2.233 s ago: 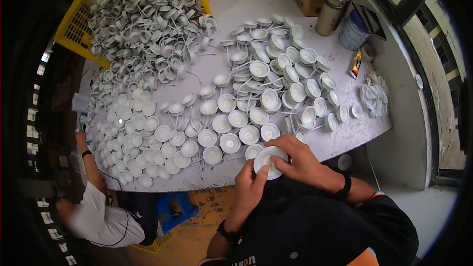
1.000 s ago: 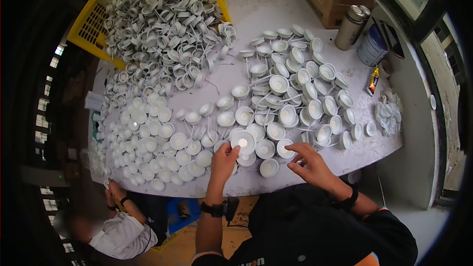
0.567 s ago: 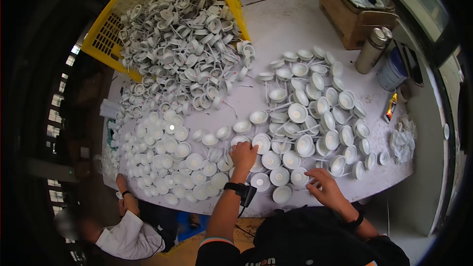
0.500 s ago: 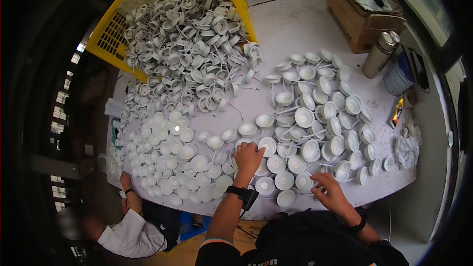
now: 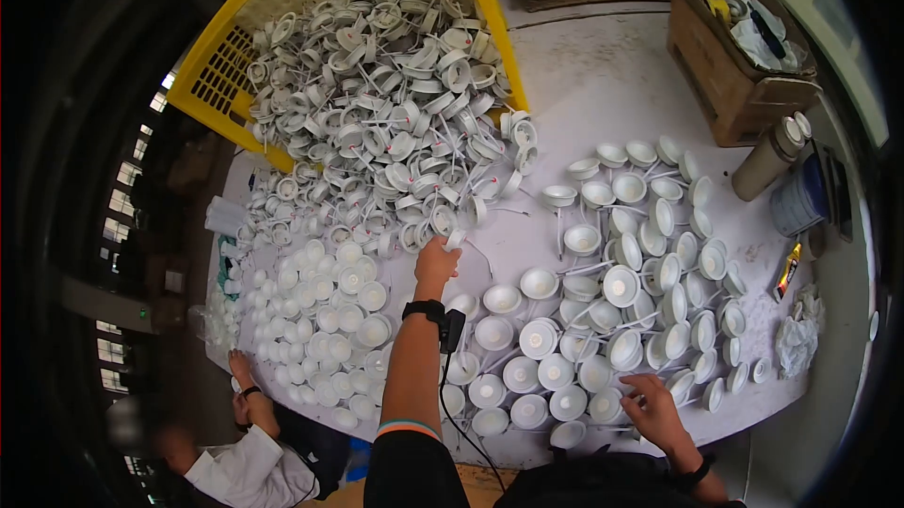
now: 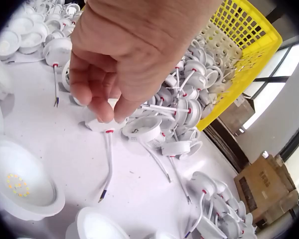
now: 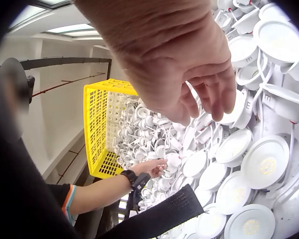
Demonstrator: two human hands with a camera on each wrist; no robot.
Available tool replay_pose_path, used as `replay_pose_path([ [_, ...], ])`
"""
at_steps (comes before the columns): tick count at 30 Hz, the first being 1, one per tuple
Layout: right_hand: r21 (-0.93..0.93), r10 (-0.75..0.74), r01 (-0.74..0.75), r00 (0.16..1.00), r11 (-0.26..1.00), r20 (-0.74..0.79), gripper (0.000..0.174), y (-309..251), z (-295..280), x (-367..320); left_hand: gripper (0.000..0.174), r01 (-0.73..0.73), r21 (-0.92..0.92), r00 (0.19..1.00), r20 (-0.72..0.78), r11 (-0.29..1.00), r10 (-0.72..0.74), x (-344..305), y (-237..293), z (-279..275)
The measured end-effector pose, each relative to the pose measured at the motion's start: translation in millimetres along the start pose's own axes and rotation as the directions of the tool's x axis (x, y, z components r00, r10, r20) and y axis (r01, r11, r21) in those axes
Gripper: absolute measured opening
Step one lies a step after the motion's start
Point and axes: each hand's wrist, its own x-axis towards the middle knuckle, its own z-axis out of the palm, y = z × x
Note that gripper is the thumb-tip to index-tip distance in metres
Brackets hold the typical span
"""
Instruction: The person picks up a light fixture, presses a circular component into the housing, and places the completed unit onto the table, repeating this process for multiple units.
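My left hand (image 5: 437,265) reaches to the near edge of a heap of loose white downlight housings (image 5: 377,122). Thumb and fingers pinch one housing (image 6: 100,123), whose white cable hangs from a red grommet. My right hand (image 5: 653,410) hangs with loosely bent fingers at the front right, close over finished-looking downlights (image 5: 568,403) and holding nothing. These have pale faces with yellowish LED dots, as on the large downlight (image 6: 21,185) in the left wrist view. Another group of downlights (image 5: 621,286) lies tilted to the right, cables between them.
A yellow crate (image 5: 209,84) spills the heap onto the white table (image 5: 603,84). More downlights (image 5: 325,320) cover the left side. At the right stand a cardboard box (image 5: 716,84), a steel flask (image 5: 767,161), a blue-white can (image 5: 799,199) and crumpled plastic (image 5: 799,334). Another person (image 5: 247,456) sits at the left.
Both hands held one downlight; the left hand then set it among the others and moved forward to a housing at the heap. The right hand let go and stays at the front right.
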Motion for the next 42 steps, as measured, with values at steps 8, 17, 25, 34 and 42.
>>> replay_pose_path([
  [8, -0.024, -0.061, 0.060, 0.997, 0.998, -0.036, 0.029, -7.7, -4.7, -11.2, 0.015, -0.240, -0.176, 0.967, 0.045, 0.955, 0.251, -50.2, 19.3, -35.5],
  [17, 0.541, -0.049, -0.165, 0.932, 0.825, 0.360, 0.042, -50.4, -13.5, -24.5, 0.025, -0.945, -0.084, 0.261, 0.388, 0.316, 0.884, -310.5, 38.8, -87.9],
  [25, 0.469, -0.133, -0.235, 0.769, 0.851, 0.626, 0.027, -62.3, 3.7, -69.8, 0.026, -0.766, -0.487, 0.493, -0.026, 0.419, 0.870, -398.3, 7.4, -17.3],
  [34, 0.474, -0.127, 0.045, 0.982, 0.879, 0.142, 0.012, -64.2, 8.6, -101.7, 0.024, -0.211, -0.814, 0.824, 0.150, 0.541, 0.546, -432.6, -16.5, 1.0],
  [42, 0.273, -0.080, 0.115, 0.987, 0.955, -0.137, 0.019, -70.5, 11.3, -107.8, 0.033, -0.418, -0.683, 0.807, 0.025, 0.599, 0.590, -444.5, -4.8, 21.6],
])
